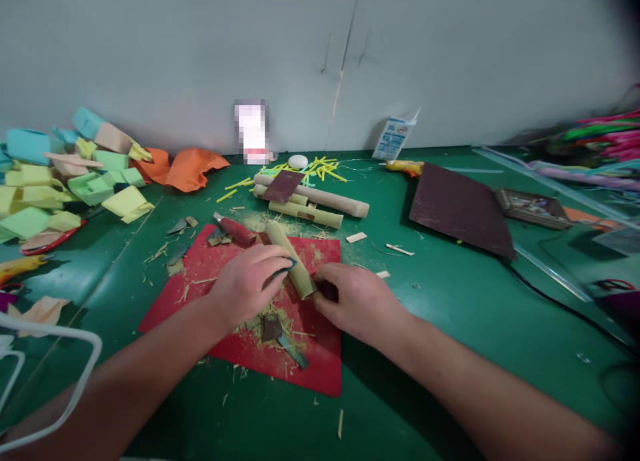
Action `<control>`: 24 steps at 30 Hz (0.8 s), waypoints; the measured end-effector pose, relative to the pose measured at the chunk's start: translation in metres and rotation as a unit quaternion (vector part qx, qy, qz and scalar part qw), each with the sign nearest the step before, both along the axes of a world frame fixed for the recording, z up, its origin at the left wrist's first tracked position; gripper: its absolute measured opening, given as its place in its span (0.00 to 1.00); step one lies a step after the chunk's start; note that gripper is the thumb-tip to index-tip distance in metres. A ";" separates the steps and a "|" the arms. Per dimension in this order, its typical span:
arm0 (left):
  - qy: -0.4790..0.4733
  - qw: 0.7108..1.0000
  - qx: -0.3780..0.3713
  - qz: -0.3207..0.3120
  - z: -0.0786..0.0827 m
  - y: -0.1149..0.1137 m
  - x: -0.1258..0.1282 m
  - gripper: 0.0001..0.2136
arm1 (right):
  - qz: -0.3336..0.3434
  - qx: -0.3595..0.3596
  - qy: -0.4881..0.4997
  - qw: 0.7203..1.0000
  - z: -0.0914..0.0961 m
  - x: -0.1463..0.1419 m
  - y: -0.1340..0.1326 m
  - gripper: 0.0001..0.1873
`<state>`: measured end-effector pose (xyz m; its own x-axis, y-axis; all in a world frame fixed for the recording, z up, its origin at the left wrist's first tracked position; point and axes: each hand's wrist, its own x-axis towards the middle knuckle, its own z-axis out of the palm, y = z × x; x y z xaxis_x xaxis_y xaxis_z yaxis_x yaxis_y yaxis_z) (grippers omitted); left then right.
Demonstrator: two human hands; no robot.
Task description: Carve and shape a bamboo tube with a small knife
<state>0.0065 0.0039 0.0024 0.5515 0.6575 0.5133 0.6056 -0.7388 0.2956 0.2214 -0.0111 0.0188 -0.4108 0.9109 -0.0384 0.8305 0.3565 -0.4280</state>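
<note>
A pale green bamboo tube [291, 260] lies slantwise over a red mat [320, 354], between my hands. My right hand [357, 301] is closed, its thumb and fingertips gripping the near end of the tube. My left hand [253, 281] is closed beside the tube, pinching a small dark piece [287, 266] against its side; its kind is mostly hidden by the fingers. Beyond my left hand lies a red-handled tool [235, 229] with a metal end. Sawdust and shavings cover the mat, along with a dark scrap [273, 328] and a grey-green strip [293, 352].
Further back are more bamboo tubes [330, 201] with a brown sheet [283, 186] on top, yellow strips [325, 168] and a phone [253, 131]. Folded coloured papers [35, 194] pile up at left. A large brown board [460, 211] lies right; a white wire frame [93, 354] stands near left.
</note>
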 end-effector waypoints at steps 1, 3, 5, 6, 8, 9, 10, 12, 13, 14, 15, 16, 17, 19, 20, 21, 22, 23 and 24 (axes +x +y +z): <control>0.004 1.000 -0.003 -0.007 0.000 -0.001 0.001 0.09 | 0.001 -0.003 0.005 1.000 -0.001 0.000 0.000 0.07; 0.013 1.000 -0.008 -0.014 0.000 -0.002 0.003 0.10 | -0.001 -0.008 0.011 1.000 -0.002 -0.001 0.001 0.07; 0.012 1.000 -0.006 -0.015 0.000 -0.003 0.004 0.10 | -0.007 -0.008 0.011 1.000 -0.002 -0.002 0.001 0.07; 0.008 1.000 -0.004 -0.016 0.000 -0.003 0.005 0.09 | -0.010 -0.006 0.009 1.000 -0.002 -0.002 0.000 0.06; -0.004 1.000 0.000 -0.016 0.000 -0.003 0.007 0.08 | -0.017 -0.003 0.002 1.000 -0.002 -0.003 0.000 0.05; -0.006 1.000 -0.002 -0.019 0.000 -0.004 0.008 0.08 | -0.020 0.000 -0.003 1.000 -0.002 -0.004 -0.001 0.04; -0.006 1.000 -0.004 -0.025 0.000 -0.005 0.009 0.08 | -0.023 0.002 -0.008 1.000 -0.002 -0.004 -0.001 0.04; 0.003 0.998 -0.012 -0.055 0.000 -0.007 0.010 0.09 | -0.025 0.007 -0.013 1.000 -0.003 -0.005 -0.002 0.04; 0.009 0.997 -0.015 -0.077 0.000 -0.008 0.010 0.09 | -0.023 0.010 -0.012 1.000 -0.004 -0.005 -0.002 0.05; 0.015 0.995 -0.017 -0.098 0.000 -0.008 0.010 0.10 | -0.022 0.012 -0.012 1.000 -0.005 -0.005 -0.003 0.06; 0.020 0.993 -0.017 -0.112 0.000 -0.008 0.010 0.11 | -0.021 0.015 -0.011 1.000 -0.005 -0.004 -0.003 0.07; 0.021 0.993 -0.014 -0.114 0.001 -0.008 0.010 0.11 | -0.021 0.015 -0.010 1.000 -0.006 -0.004 -0.003 0.07; 0.020 0.994 -0.009 -0.106 0.001 -0.008 0.009 0.11 | -0.023 0.015 -0.010 1.000 -0.006 -0.004 -0.003 0.06; 0.018 0.996 0.004 -0.083 0.003 -0.007 0.009 0.10 | -0.028 0.013 -0.009 0.999 -0.006 -0.004 -0.004 0.05; 0.021 0.996 0.006 -0.081 0.004 -0.007 0.009 0.10 | -0.029 0.012 -0.007 0.999 -0.006 -0.005 -0.004 0.05; 0.029 0.996 0.005 -0.089 0.005 -0.008 0.010 0.10 | -0.027 0.010 -0.006 1.000 -0.006 -0.005 -0.004 0.05; 0.038 0.994 0.003 -0.103 0.006 -0.009 0.010 0.11 | -0.025 0.008 -0.004 1.000 -0.006 -0.005 -0.004 0.06; 0.046 0.993 0.000 -0.112 0.007 -0.010 0.011 0.11 | -0.023 0.005 -0.003 1.000 -0.005 -0.005 -0.004 0.07; 0.049 0.993 -0.001 -0.112 0.007 -0.011 0.012 0.11 | -0.025 0.004 -0.002 1.000 -0.005 -0.005 -0.005 0.07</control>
